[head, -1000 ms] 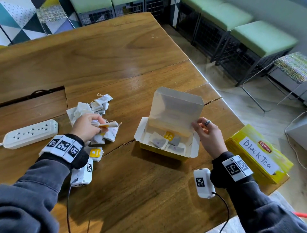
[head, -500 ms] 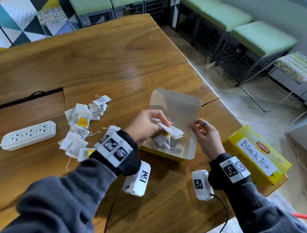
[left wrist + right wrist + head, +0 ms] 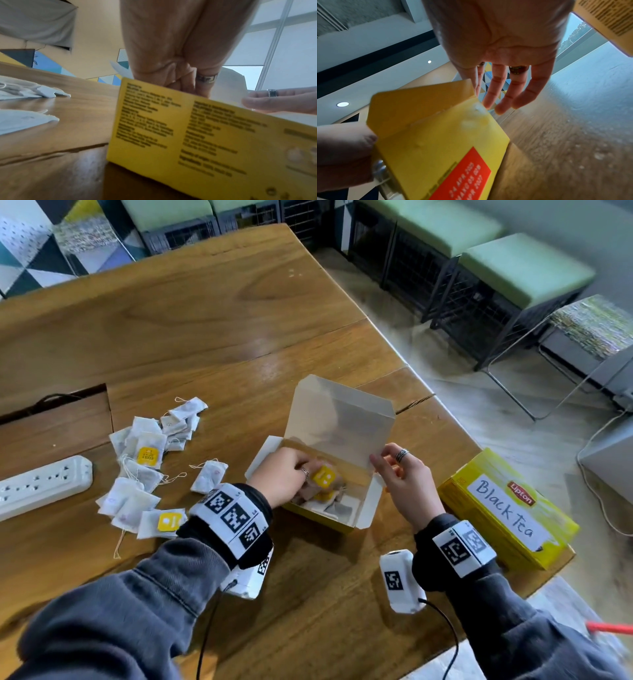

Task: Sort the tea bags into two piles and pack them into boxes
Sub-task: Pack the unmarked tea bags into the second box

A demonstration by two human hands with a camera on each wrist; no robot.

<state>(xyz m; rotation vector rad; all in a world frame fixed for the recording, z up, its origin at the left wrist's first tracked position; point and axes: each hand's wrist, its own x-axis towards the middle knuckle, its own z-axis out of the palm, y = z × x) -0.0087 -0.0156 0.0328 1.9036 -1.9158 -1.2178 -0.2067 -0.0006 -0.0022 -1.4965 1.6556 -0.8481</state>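
An open yellow tea box stands mid-table with its lid up and several tea bags inside. My left hand reaches down into the box, its fingers curled over a small bunch of tea bags with a yellow tag. In the left wrist view those fingers go behind the box's yellow wall. My right hand pinches the box's right flap between thumb and forefinger; its other fingers are spread. A loose pile of tea bags lies left of the box.
A closed yellow box labelled "Black Tea" lies at the table's right edge, beside my right wrist. A white power strip sits at far left, behind it a cable slot. Green stools stand past the table edge.
My left hand picked up tea bags from the pile, carried them right and lowered them into the open box. My right hand stayed on the box's flap.
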